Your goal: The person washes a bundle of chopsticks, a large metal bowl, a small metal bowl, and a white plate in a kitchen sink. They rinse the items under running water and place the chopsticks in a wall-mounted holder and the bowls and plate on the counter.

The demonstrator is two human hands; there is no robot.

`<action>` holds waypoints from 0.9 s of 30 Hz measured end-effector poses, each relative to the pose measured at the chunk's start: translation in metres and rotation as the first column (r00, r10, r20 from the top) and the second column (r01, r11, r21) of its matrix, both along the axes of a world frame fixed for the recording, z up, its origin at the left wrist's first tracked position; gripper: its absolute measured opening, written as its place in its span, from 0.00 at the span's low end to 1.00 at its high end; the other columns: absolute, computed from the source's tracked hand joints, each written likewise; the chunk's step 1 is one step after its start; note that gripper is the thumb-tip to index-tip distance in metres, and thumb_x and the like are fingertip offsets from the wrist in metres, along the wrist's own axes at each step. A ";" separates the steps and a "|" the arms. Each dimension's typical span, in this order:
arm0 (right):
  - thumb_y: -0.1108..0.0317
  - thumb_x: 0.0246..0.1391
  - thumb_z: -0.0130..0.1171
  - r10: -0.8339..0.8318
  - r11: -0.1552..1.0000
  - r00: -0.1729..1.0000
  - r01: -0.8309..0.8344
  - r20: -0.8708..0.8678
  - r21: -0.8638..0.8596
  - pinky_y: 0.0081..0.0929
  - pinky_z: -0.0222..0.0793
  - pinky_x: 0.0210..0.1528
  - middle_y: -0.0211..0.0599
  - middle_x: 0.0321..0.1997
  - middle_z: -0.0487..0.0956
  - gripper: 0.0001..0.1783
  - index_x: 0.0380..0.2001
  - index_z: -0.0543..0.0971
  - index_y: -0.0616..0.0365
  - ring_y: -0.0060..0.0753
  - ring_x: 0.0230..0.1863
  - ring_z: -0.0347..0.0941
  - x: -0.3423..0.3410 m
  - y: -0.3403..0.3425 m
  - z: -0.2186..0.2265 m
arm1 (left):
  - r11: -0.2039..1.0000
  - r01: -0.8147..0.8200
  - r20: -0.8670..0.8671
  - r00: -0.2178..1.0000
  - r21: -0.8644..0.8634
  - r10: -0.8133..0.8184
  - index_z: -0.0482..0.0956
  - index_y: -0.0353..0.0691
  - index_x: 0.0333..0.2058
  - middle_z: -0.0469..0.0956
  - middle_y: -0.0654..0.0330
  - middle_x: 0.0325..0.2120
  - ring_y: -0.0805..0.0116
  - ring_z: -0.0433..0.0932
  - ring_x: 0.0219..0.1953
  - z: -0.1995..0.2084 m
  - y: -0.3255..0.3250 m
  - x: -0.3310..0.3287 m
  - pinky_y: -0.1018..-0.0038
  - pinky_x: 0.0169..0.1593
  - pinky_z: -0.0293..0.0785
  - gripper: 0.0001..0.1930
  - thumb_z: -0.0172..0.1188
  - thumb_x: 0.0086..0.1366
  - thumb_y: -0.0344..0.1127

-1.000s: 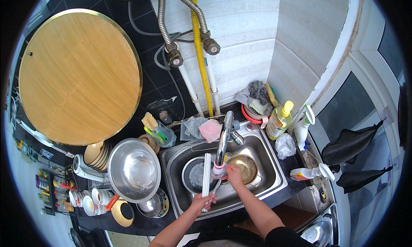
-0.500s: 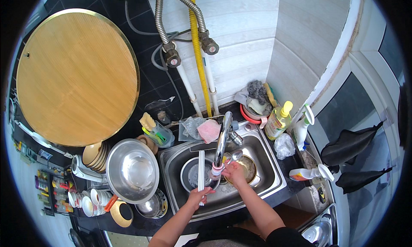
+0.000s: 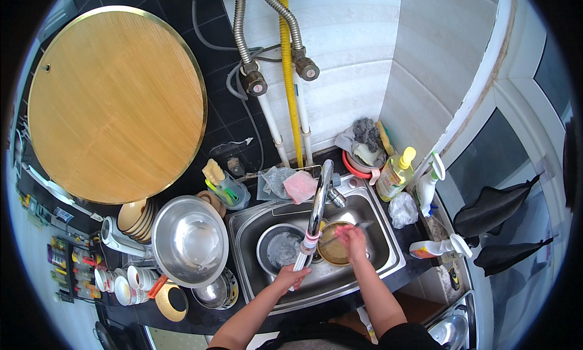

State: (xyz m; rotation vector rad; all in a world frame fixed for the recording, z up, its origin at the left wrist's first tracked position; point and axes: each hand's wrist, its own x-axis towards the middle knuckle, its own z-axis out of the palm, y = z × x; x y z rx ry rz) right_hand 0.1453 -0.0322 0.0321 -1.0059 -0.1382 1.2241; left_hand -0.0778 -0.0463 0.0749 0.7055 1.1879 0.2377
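A bundle of white chopsticks (image 3: 300, 262) is in my left hand (image 3: 292, 278), its upper end at the mouth of the chrome faucet (image 3: 318, 207). Beside it in the sink sits a round metal basin (image 3: 262, 253) with cloudy water. My right hand (image 3: 353, 243) is over the gold-rimmed bowl (image 3: 331, 253), fingers curled together. A thin metal piece (image 3: 365, 223) juts out just beyond those fingers; whether they grip it is unclear.
Left of the steel sink (image 3: 243, 286) stand a large metal bowl (image 3: 189, 240), stacked tan bowls (image 3: 138, 219) and white cups (image 3: 141, 278). A yellow-capped soap bottle (image 3: 395, 177) and spray bottles (image 3: 429, 186) line the right. A pink sponge (image 3: 300, 186) lies behind the faucet.
The chopsticks have gone from upright over the basin to tilted at the faucet's mouth. My right hand has moved right, away from the faucet, over the gold-rimmed bowl.
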 end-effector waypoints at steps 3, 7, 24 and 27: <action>0.75 0.43 0.43 0.091 0.994 0.986 -0.098 -0.141 -0.041 0.24 0.64 0.24 0.37 0.26 0.70 0.07 0.27 0.69 0.63 0.24 0.20 0.63 -0.017 -0.014 -0.028 | 0.993 0.100 -0.032 0.995 0.068 -0.098 0.71 0.36 0.30 0.64 0.68 0.10 0.81 0.59 0.09 -0.001 -0.003 -0.002 0.81 0.11 0.52 0.13 0.63 0.49 0.36; 0.65 0.48 0.52 0.152 0.970 0.961 -0.189 -0.230 -0.151 0.15 0.50 0.14 0.29 0.23 0.70 0.08 0.29 0.71 0.58 0.14 0.14 0.58 -0.049 -0.019 -0.003 | 0.966 0.214 -0.138 0.971 0.148 -0.194 0.73 0.37 0.29 0.65 0.68 0.09 0.81 0.60 0.09 -0.006 -0.013 -0.017 0.82 0.11 0.54 0.13 0.65 0.47 0.37; 0.75 0.51 0.44 0.489 0.872 0.872 -0.488 0.023 -0.027 0.10 0.46 0.15 0.36 0.36 0.76 0.09 0.36 0.71 0.60 0.09 0.14 0.53 -0.075 -0.009 -0.001 | 0.902 0.316 -0.311 0.924 0.295 -0.222 0.77 0.38 0.27 0.70 0.67 0.15 0.81 0.65 0.15 -0.052 -0.017 -0.062 0.82 0.19 0.61 0.13 0.65 0.46 0.40; 0.76 0.50 0.46 0.451 0.891 0.892 -0.449 0.024 -0.070 0.10 0.47 0.15 0.30 0.28 0.75 0.09 0.35 0.72 0.60 0.10 0.14 0.53 -0.074 -0.011 -0.003 | 0.929 0.279 -0.214 0.950 0.243 -0.229 0.76 0.37 0.30 0.70 0.67 0.14 0.81 0.66 0.15 -0.044 -0.016 -0.055 0.84 0.19 0.61 0.13 0.63 0.49 0.38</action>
